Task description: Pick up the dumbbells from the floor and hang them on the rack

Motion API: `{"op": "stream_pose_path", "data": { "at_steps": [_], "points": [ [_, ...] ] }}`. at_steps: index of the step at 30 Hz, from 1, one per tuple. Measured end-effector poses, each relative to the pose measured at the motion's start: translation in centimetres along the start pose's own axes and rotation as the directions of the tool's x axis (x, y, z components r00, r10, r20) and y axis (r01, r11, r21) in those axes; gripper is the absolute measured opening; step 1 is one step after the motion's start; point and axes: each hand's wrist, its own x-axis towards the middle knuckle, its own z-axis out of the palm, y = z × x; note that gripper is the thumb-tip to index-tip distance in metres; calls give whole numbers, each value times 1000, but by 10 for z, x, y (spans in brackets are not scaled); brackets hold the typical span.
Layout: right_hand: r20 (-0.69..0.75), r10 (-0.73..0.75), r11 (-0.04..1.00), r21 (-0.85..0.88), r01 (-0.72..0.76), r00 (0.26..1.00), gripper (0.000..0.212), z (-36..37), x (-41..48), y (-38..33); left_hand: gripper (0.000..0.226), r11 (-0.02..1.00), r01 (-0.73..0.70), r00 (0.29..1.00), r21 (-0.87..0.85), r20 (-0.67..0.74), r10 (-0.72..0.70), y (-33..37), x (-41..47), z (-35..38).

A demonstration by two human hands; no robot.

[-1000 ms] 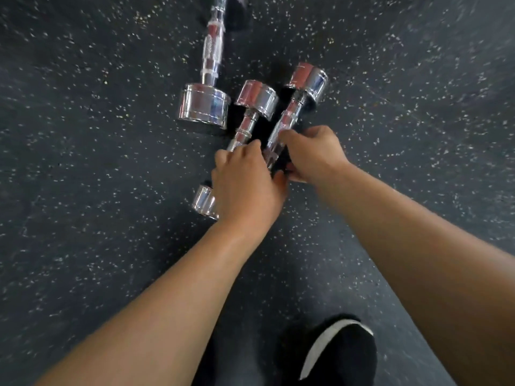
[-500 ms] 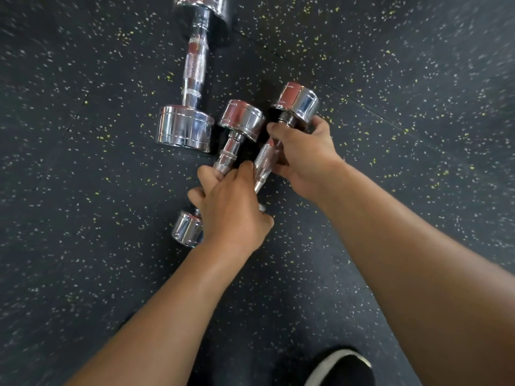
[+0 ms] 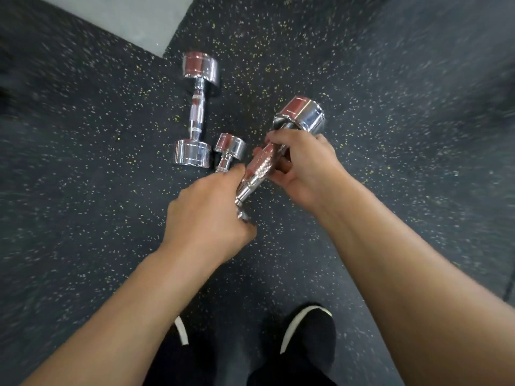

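Observation:
Three chrome dumbbells are in view on black speckled rubber flooring. The largest dumbbell (image 3: 196,112) lies flat on the floor, untouched. My right hand (image 3: 303,168) grips the handle of a second dumbbell (image 3: 299,115) just below its far head and holds it tilted off the floor. Its near end disappears beside my left hand (image 3: 206,218). My left hand curls over the handle of the smallest dumbbell (image 3: 230,147), which lies between the other two. Only that dumbbell's far head and a bit of handle show. The rack is out of view.
My two black shoes with white stripes (image 3: 305,330) stand at the bottom, close below the hands. A light grey floor patch (image 3: 125,15) borders the rubber mat at top left. Open mat (image 3: 404,107) lies to the right.
My right hand has lifted its dumbbell off the floor, toward me. My left hand stays on the smallest dumbbell's handle. The view has risen, so the large dumbbell now shows whole.

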Motion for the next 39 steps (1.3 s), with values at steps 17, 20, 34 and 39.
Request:
{"op": "stream_pose_path", "data": {
  "at_steps": [17,20,34,39],
  "points": [
    [199,-731,674,60,736,653,47,74,-512,-445,66,900,-434,779,46,-483,400,278,-167,-516],
    [189,-876,471,129,873,444,48,93,-627,-519,63,857,-506,615,95,-657,436,333,-210,-626],
    [183,-805,-555,105,826,-564,62,134,-996,-612,51,745,-602,130,287,-886,445,469,-419,-938],
    [194,-715,-669,89,738,-671,62,144,-1035,-605,69,671,-697,25,252,-927,374,474,-457,-959]
  ]
}}
